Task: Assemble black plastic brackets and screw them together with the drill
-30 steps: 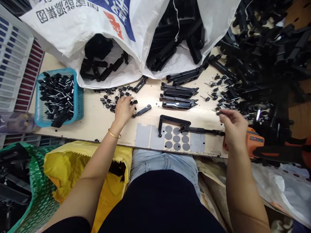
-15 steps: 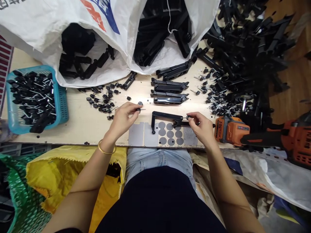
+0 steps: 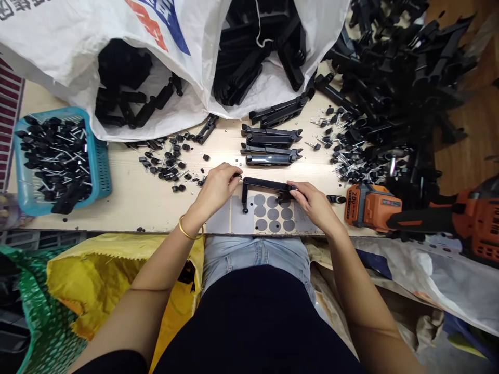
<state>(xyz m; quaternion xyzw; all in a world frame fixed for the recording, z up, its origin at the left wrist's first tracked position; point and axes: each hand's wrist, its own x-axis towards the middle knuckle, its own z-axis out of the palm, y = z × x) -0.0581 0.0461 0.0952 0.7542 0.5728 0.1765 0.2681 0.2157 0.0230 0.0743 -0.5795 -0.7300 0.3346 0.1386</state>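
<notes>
My left hand [image 3: 217, 188] is closed in a pinch on a small black screw knob at the left end of a black L-shaped bracket [image 3: 260, 185] lying on the wooden table [image 3: 132, 192]. My right hand [image 3: 312, 201] is closed on the bracket's right part, pressing it down over a grey sheet with round dots [image 3: 273, 218]. Loose black screw knobs [image 3: 167, 158] lie scattered just left of my left hand.
A blue basket [image 3: 102, 171] of screw knobs stands at the left. White sacks [image 3: 195, 67] of black parts lie at the back, with stacked black brackets [image 3: 271, 145] in front. A heap of black parts [image 3: 397, 78] fills the right. An orange cordless drill [image 3: 409, 213] lies right of my right hand.
My left hand has carried a small knob from the loose pile to the bracket's left end. My right hand came in from the right pile and now holds the bracket.
</notes>
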